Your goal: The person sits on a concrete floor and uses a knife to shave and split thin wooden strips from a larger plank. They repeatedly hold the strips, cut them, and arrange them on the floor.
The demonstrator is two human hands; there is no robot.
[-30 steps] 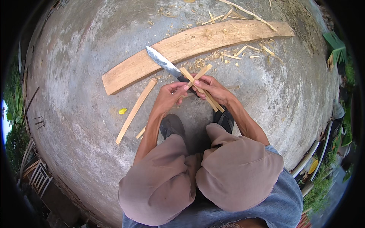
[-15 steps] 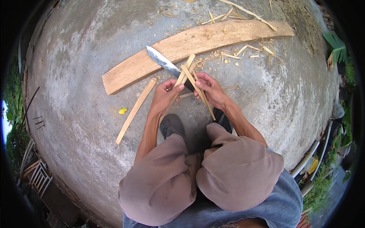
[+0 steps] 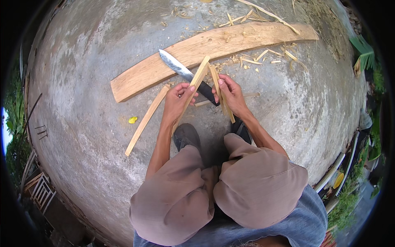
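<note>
Between the thumb and fingers of my left hand is a long, pale wooden strip, tilted up to the right. My right hand pinches shorter wooden sticks, at least two lying together, their lower ends pointing toward my right shoe. The tops of the two hands' pieces nearly meet. Beyond my hands lies a knife with a dark handle, its blade resting across a long wooden plank. The handle shows between my hands, partly covered by the left strip.
Another wooden strip lies on the concrete floor left of my left hand. Wood shavings and slivers are scattered around the plank. A yellow leaf is at the left. My shoes stand just below my hands.
The sticks in my right hand no longer cross the left strip; they have swung more upright and sit apart from it. My right hand has turned slightly. The knife stays put.
</note>
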